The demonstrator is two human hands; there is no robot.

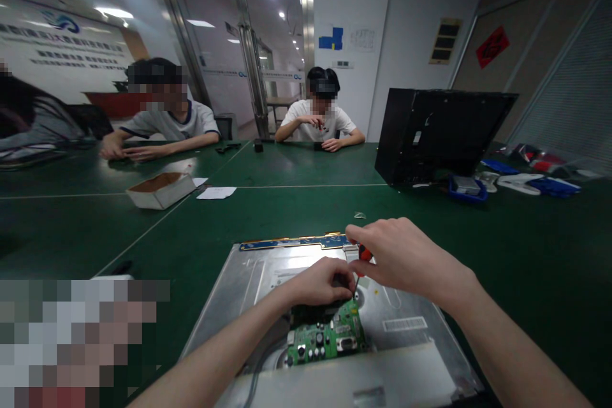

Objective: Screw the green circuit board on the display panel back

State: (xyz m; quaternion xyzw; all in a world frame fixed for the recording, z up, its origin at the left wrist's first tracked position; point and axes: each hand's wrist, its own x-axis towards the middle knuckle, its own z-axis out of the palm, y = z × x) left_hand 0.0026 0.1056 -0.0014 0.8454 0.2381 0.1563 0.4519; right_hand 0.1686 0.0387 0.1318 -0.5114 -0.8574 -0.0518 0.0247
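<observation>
A silver metal display panel (411, 349) lies flat in front of me, with a blue circuit strip (296, 242) along its far edge. On it sits a green circuit board (327, 339) with several connectors and capacitors. My right hand (399, 255) is closed around the red and black handle of a screwdriver (366, 254), whose thin shaft points down at the board's far right corner. Close beside the shaft tip, my left hand (325, 282) has its fingers curled and pinched at the board's edge; whatever they hold is hidden. A grey cable (258, 366) runs left of the board.
A black monitor casing (440, 134) stands at the right, near a blue tray (466, 190) and gloves (535, 185). An open white box (161, 188) and paper (217, 192) lie left. A small plastic bag (360, 215) lies beyond the panel. Several people sit around the green table (296, 166).
</observation>
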